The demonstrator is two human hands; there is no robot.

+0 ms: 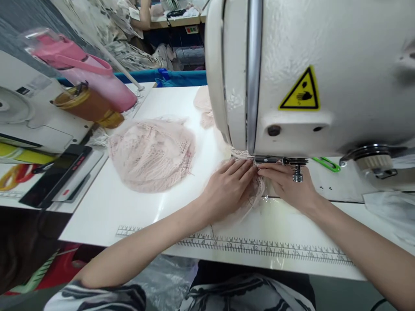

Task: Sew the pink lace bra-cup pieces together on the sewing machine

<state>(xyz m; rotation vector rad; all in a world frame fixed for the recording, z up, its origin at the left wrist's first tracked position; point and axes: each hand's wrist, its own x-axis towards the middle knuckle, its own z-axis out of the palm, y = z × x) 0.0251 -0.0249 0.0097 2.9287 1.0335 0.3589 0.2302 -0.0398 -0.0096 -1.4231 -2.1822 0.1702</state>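
Observation:
My left hand (228,188) lies flat, palm down, on a piece of pale pink lace fabric (246,211), its fingertips close to the presser area of the sewing machine (292,56). My right hand (290,183) is on the other side, its fingertips closed at the lace's edge beside the left fingertips. The machine head and a small metal screw (297,172) cover part of the right hand. The needle is hidden from me. A loose thread hangs from the lace toward me. To the left, another rounded pink lace piece (152,155) lies on the white table (136,216).
A printed ruler strip (259,247) runs along the front edge. Green thread snips (327,164) lie right of the machine. At left stand a pink bottle (94,77), an amber cup (89,106) and a black device (56,175). More pink fabric (203,106) lies behind; a person's arm (142,17) shows beyond.

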